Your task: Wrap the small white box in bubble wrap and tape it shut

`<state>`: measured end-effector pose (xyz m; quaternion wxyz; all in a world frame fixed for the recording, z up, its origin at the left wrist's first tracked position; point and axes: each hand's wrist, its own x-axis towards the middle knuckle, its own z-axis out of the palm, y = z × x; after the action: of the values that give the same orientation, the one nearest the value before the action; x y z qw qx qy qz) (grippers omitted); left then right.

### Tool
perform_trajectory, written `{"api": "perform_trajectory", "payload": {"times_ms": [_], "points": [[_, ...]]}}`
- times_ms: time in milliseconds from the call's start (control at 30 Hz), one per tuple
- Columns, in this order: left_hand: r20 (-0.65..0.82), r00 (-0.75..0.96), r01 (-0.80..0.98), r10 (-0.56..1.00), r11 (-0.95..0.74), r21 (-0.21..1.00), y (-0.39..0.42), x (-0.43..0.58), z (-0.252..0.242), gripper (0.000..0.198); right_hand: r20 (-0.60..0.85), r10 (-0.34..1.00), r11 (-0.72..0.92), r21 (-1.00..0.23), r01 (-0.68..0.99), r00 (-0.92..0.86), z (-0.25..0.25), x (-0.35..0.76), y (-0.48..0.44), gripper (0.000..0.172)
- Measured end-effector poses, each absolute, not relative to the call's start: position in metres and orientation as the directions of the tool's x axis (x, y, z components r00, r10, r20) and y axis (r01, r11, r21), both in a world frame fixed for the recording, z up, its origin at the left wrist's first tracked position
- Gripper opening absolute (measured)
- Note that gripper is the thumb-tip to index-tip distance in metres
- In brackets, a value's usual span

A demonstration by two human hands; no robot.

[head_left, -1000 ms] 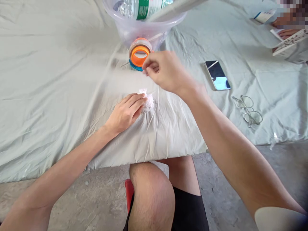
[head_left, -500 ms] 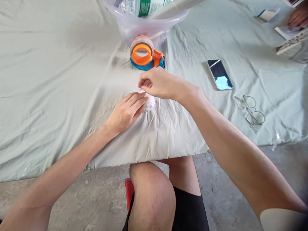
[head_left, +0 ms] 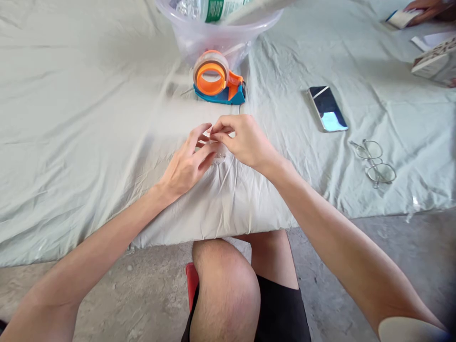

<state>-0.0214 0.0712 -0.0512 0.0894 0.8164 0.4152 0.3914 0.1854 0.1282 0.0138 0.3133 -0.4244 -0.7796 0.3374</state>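
Note:
A small wad of crumpled clear plastic lies on the cloth near the table's front edge, mostly covered by my hands. My left hand rests over it from the left, thumb and lower fingers against it and the index finger raised. Thumb and fingertips of my right hand are pinched together just above the wad, touching the left fingers; what lies in the pinch is too small to make out. Just beyond the hands stands an orange and blue tape dispenser with a roll of clear tape.
Behind the dispenser is a translucent plastic basin holding a green-labelled bottle. A phone and wire-framed glasses lie to the right. At the far right, another person's hand grips a small box near a larger printed box.
My right hand has come down and nearer, fingertips meeting the left hand's. My left fingers have lifted and spread somewhat. The other person's hand has moved onto the small box.

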Motion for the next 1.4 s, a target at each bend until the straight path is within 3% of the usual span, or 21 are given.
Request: {"api": "perform_trajectory", "payload": {"times_ms": [200,333,400,600,800,900,1133,1400], "points": [[0.584,0.412,0.637,0.699,-0.680,0.364,0.072,-0.025,-0.052,0.027,0.283,0.891,0.418,-0.820,0.392,-0.356,0.005,0.190,0.105,0.038],[0.637,0.430,0.652,0.639,-0.709,0.271,0.071,-0.024,-0.054,0.026,0.210,0.923,0.321,-0.882,0.345,-0.323,0.010,0.194,0.105,0.064],[0.637,0.421,0.654,0.645,-0.703,0.279,0.069,-0.024,-0.054,0.025,0.164,0.934,0.268,-0.910,0.317,-0.319,0.012,0.196,0.108,0.071],[0.664,0.352,0.657,0.660,-0.679,0.326,0.066,-0.022,-0.049,0.031,0.094,0.921,0.202,-0.945,0.257,-0.378,0.007,0.209,0.087,0.065],[0.683,0.413,0.667,0.602,-0.711,0.224,0.068,-0.022,-0.051,0.030,0.274,0.925,0.344,-0.899,0.273,-0.263,-0.006,0.210,0.075,0.070],[0.646,0.419,0.685,0.637,-0.690,0.236,0.069,-0.024,-0.055,0.032,0.347,0.902,0.411,-0.872,0.265,-0.256,-0.009,0.201,0.094,0.067],[0.615,0.427,0.695,0.663,-0.676,0.246,0.068,-0.024,-0.054,0.036,0.218,0.875,0.396,-0.836,0.379,-0.433,-0.017,0.183,0.123,0.088],[0.662,0.373,0.677,0.650,-0.679,0.285,0.071,-0.023,-0.055,0.018,0.291,0.888,0.438,-0.770,0.464,-0.355,-0.028,0.175,0.123,0.078]]}}
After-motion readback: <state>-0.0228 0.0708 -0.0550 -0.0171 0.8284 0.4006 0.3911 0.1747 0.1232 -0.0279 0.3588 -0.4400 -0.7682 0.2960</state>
